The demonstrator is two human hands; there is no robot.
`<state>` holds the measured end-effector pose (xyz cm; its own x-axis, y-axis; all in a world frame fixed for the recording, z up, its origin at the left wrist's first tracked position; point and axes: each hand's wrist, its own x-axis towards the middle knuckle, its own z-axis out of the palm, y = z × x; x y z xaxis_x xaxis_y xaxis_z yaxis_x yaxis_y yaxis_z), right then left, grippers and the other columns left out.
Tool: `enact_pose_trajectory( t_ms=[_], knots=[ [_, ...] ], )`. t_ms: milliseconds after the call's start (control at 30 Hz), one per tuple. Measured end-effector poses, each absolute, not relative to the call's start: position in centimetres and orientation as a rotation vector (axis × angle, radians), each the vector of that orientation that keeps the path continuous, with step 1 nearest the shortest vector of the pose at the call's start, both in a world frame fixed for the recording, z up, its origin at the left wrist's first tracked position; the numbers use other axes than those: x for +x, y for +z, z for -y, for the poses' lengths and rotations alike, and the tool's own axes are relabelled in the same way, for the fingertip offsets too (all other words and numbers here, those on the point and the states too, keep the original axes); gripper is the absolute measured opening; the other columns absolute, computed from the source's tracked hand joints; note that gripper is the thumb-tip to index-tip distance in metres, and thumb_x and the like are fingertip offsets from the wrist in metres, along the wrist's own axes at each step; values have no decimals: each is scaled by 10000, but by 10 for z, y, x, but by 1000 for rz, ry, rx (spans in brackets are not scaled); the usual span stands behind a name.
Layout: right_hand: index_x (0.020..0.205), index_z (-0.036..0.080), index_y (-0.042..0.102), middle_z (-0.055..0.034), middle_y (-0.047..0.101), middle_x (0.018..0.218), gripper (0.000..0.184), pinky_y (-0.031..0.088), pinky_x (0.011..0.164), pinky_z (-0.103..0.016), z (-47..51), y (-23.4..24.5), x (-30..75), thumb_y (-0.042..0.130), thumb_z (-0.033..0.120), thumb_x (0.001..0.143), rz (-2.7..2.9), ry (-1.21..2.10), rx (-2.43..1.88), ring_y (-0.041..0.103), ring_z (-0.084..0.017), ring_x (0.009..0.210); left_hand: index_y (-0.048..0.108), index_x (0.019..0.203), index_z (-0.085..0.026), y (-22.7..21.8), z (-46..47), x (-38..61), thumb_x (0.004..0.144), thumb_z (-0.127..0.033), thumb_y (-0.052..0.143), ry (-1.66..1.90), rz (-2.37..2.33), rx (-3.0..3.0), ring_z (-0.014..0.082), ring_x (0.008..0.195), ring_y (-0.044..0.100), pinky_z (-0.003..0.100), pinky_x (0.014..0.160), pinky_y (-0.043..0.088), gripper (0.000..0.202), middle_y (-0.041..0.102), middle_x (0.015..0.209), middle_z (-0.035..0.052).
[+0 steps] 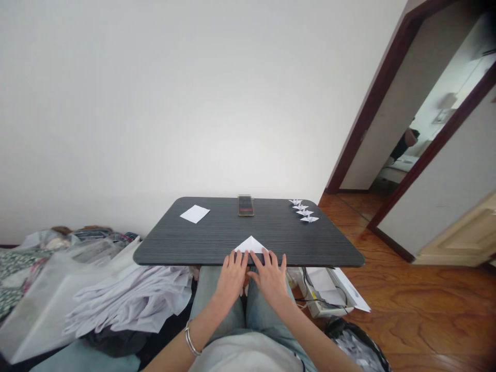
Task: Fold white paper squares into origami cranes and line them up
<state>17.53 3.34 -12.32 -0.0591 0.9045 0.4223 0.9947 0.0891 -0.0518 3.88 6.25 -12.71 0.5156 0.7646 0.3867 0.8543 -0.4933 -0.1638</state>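
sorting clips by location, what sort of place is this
Probably a room in a home: heaped fabric beside a black table, wood-grain floor and a doorway into another room.

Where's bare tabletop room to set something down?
Free: dark grained tabletop either side of the dark rectangular phone, out to the square white paper and white origami cranes; front corners. Crowded: front middle, left hand and right hand touching white paper triangle.

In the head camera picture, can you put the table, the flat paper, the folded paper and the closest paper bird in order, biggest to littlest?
1. Table
2. Flat paper and folded paper: too alike to rank; fingertips cover some of the folded one.
3. Closest paper bird
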Motion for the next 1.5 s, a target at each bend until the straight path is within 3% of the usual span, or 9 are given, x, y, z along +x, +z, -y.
enact_pose_trajectory(
  t_ms=[367, 967, 1267, 1500],
  knots=[
    [1277, 195, 466, -144, 517, 1283, 452, 123, 1019, -610, -31, -126, 188, 459, 412, 881, 1992, -329, -1842, 429, -308, 1171, 427, 1292, -112, -124, -62, 39, 825, -121, 442, -351, 1393, -2370, 278, 1098, 472, 405, 899, 384, 466, 526, 1189, 166],
    [1282, 90, 448, -200, 458, 1333, 561, 199, 1015, -553, -25, -137, 207, 352, 489, 898, 1936, -455, -1777, 380, -324, 1235, 386, 1324, -188, -122, -61, 27, 805, -99, 451, -375, 1374, -2354, 274, 1079, 454, 436, 923, 358, 530, 517, 1165, 130],
    [1210, 184, 513, -118, 570, 1168, 383, 271, 1004, -479, -43, -124, 173, 494, 363, 872, 2069, -277, -1653, 488, -259, 1087, 386, 1321, -186, -123, -63, 27, 817, -121, 445, -375, 1373, -2363, 280, 1101, 468, 443, 930, 367, 512, 537, 1152, 131],
    [1211, 215, 505, -97, 571, 1156, 362, 263, 1002, -473, -43, -121, 174, 520, 300, 859, 2062, -276, -1665, 484, -249, 1070, 407, 1274, -43, -128, -65, 37, 816, -132, 427, -382, 1217, -2481, 276, 1174, 419, 432, 1006, 307, 467, 497, 1245, 173]
  ],
)
